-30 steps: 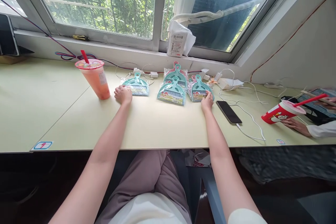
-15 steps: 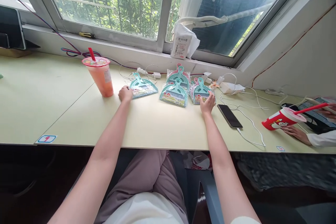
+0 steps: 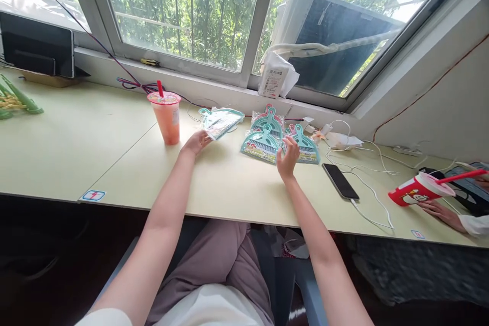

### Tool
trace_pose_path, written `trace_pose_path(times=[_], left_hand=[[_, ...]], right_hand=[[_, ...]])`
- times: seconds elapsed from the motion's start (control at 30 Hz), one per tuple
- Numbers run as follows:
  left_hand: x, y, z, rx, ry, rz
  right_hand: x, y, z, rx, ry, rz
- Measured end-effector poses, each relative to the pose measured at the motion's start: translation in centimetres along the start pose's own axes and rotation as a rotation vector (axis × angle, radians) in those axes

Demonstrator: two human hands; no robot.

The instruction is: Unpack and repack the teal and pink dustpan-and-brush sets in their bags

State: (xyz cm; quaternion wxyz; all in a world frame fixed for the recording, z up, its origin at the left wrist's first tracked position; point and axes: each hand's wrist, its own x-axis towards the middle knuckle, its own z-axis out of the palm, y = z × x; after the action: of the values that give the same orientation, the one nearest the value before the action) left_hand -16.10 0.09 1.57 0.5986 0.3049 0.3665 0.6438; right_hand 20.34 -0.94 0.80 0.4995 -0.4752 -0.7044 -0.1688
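Observation:
My left hand (image 3: pixel 196 143) grips the near corner of a plastic-wrapped mint-green dustpan and brush set (image 3: pixel 223 121), which is tilted up off the table. My right hand (image 3: pixel 289 159) is raised with its fingers apart and nothing in them. It hovers between a middle wrapped set (image 3: pixel 262 143) and the right-hand sets (image 3: pixel 308 148), partly covering both. Behind the middle set lie more wrapped sets (image 3: pixel 268 116), mint-green with a pink one beneath. Pink handles also show among the right-hand sets.
A drink cup (image 3: pixel 166 119) with a red straw stands left of my left hand. A phone (image 3: pixel 340 181) on a charging cable lies to the right, with a tilted red cup (image 3: pixel 418 189) and another person's hand (image 3: pixel 443 214) beyond. Cables and a white tissue pack (image 3: pixel 273 80) are by the window.
My left hand has lifted and tilted its dustpan and brush set. My right hand has come off the right-hand sets and moved left. The view has shifted a little left.

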Motion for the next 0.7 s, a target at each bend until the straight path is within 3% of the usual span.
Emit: trace_pose_path(times=[0.13,0.23,0.3,0.4,0.5,0.7], left_hand=[[-0.5,-0.8,0.8,0.009,-0.163,0.080],[-0.8,-1.4,1.3,0.097,-0.210,0.074],[-0.9,-1.7,1.6,0.160,-0.274,0.039],[-1.1,-2.0,2.0,0.192,-0.350,0.029],[-1.3,-2.1,2.6,0.237,-0.359,0.033],[-1.6,-2.1,3.4,0.266,-0.357,0.049]], right_hand=[[0.8,-7.1,1.6,0.077,-0.029,-0.118],[1.5,-12.2,3.2,0.096,-0.150,-0.264],[1.9,-14.4,4.3,0.114,-0.234,-0.307],[1.9,-15.0,5.5,0.107,-0.342,-0.357],[1.2,-13.5,5.6,0.012,-0.409,-0.370],[0.6,-12.4,4.7,-0.103,-0.383,-0.308]])
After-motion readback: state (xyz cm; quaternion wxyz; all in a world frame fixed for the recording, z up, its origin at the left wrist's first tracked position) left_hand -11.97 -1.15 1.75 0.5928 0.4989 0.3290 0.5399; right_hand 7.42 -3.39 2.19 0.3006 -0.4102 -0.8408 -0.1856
